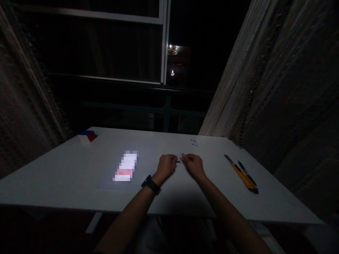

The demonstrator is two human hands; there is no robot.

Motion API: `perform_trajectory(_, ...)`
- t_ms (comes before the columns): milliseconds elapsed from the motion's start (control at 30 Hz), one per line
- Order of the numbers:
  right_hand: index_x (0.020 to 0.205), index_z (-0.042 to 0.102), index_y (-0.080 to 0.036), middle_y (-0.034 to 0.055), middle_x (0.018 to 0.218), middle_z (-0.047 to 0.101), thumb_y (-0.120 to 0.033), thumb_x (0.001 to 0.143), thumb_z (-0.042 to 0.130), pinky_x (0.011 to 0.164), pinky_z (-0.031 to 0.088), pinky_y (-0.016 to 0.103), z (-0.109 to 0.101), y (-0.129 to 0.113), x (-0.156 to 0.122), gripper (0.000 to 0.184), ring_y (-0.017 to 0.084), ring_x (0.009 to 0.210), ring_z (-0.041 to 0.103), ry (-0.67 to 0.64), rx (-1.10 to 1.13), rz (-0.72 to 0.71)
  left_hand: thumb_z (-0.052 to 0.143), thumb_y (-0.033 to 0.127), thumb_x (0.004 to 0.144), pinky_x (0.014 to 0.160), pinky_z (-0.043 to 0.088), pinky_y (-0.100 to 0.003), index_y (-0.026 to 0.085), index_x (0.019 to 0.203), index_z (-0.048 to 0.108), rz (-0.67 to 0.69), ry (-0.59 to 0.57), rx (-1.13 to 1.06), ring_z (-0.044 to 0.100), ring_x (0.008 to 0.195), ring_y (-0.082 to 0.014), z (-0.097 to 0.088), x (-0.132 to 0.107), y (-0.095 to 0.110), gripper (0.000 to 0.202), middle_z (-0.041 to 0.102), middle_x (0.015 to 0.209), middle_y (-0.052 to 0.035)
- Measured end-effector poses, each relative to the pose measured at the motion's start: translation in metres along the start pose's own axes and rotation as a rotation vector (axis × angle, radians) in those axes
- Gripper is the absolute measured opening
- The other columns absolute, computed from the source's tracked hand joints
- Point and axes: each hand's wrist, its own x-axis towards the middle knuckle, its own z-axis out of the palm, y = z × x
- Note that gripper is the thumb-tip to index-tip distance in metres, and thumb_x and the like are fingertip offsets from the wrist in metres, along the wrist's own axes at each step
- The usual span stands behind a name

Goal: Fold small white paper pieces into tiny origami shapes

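Note:
Over the middle of the white table, my left hand (166, 165) and my right hand (194, 165) meet around a small white piece of paper (179, 156) with a dark mark on it. The fingertips of both hands pinch it from either side. A dark watch is on my left wrist. Just beyond my right hand lie small paper pieces (194, 143) with dark marks. To the right, a yellow utility knife (242, 176) rests beside a dark pen (247, 172).
A sheet of paper (148, 162) lies left of my hands, with a bright, pixelated phone-like rectangle (126, 165) on it. A blue, red and white block (88, 136) sits at the far left of the table (66, 176). Curtains (230, 70) and a dark window stand behind.

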Motion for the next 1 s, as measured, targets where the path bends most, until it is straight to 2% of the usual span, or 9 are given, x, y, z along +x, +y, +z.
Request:
perform_trajectory(100,0.071,0.065,-0.016,0.0059,0.068,0.067,-0.053,0.076,0.049,0.061,0.041,0.025,-0.003,0.003,0.003,0.041,0.018,0.065,0.061,0.090,0.047,0.009,0.038,0.028,0.086,0.061,0.033,-0.023,0.016,0.074,0.068,0.043,-0.023,0.020,0.057,0.063,-0.0142,-0.001,-0.001,-0.001,0.034,0.067,0.070,-0.0072)
perform_trajectory(233,0.069,0.061,-0.017,0.0042,0.062,0.064,-0.056,0.071,0.053,0.056,0.040,0.025,-0.001,0.008,0.004,0.040,0.017,0.059,0.059,0.092,0.048,0.004,0.039,0.026,0.085,0.059,0.031,-0.024,0.015,0.073,0.067,0.081,-0.031,0.088,0.056,0.063,-0.0146,-0.002,-0.003,0.000,0.032,0.067,0.069,-0.0081)
perform_trajectory(333,0.065,0.061,-0.017,0.0030,0.059,0.062,-0.049,0.070,0.057,0.056,0.040,0.025,0.002,0.010,0.004,0.032,0.016,0.057,0.056,0.057,0.020,-0.028,0.038,0.026,0.086,0.059,0.030,-0.024,0.015,0.074,0.067,0.112,-0.037,0.111,0.056,0.064,-0.0152,-0.002,-0.003,-0.001,0.033,0.067,0.071,-0.0089)
perform_trajectory(433,0.075,0.062,-0.017,0.0005,0.059,0.061,-0.037,0.066,0.060,0.054,0.040,0.024,0.002,0.009,0.003,0.022,0.014,0.054,0.054,0.017,0.126,-0.070,0.038,0.026,0.086,0.060,0.031,-0.025,0.016,0.076,0.067,0.126,-0.049,0.136,0.058,0.067,-0.0165,-0.003,-0.004,-0.001,0.032,0.067,0.072,-0.0097)
perform_trajectory(600,0.089,0.066,-0.018,-0.0003,0.063,0.061,-0.027,0.064,0.059,0.057,0.041,0.024,0.001,0.008,0.002,0.027,0.013,0.056,0.053,-0.051,0.243,-0.111,0.040,0.028,0.085,0.063,0.033,-0.025,0.017,0.076,0.068,0.132,-0.025,0.107,0.059,0.071,-0.0178,-0.007,-0.006,0.002,0.031,0.067,0.074,-0.0099)
perform_trajectory(700,0.081,0.069,-0.017,0.0019,0.065,0.064,-0.028,0.061,0.063,0.059,0.042,0.027,0.003,0.012,0.004,0.024,0.014,0.058,0.055,-0.077,0.350,-0.029,0.042,0.033,0.085,0.067,0.036,-0.024,0.017,0.080,0.069,0.057,0.029,-0.049,0.060,0.076,-0.0173,-0.006,-0.005,0.002,0.032,0.069,0.078,-0.0089)
perform_trajectory(800,0.078,0.068,-0.015,0.0026,0.061,0.064,-0.029,0.055,0.069,0.056,0.041,0.027,0.005,0.015,0.005,0.027,0.015,0.056,0.055,-0.082,0.595,0.101,0.055,0.041,0.077,0.066,0.041,-0.024,0.016,0.091,0.069,-0.102,0.063,-0.343,0.061,0.075,-0.0171,-0.001,0.000,-0.002,0.033,0.069,0.081,-0.0085)
perform_trajectory(900,0.077,0.067,-0.015,0.0025,0.059,0.065,-0.028,0.049,0.073,0.053,0.039,0.026,0.005,0.012,0.004,0.032,0.015,0.055,0.055,-0.085,0.747,0.193,0.064,0.036,0.069,0.057,0.044,-0.025,0.010,0.101,0.066,-0.265,-0.004,-0.742,0.059,0.057,-0.0143,0.006,0.005,-0.006,0.041,0.067,0.067,-0.0078)
perform_trajectory(1000,0.077,0.068,-0.015,0.0018,0.057,0.065,-0.026,0.046,0.074,0.049,0.036,0.024,0.001,0.004,0.002,0.034,0.013,0.051,0.053,-0.095,0.782,0.259,0.071,0.029,0.063,0.057,0.048,-0.025,0.007,0.098,0.066,-0.318,-0.046,-1.060,0.060,0.057,-0.0131,0.010,0.005,-0.008,0.042,0.067,0.070,-0.0090)
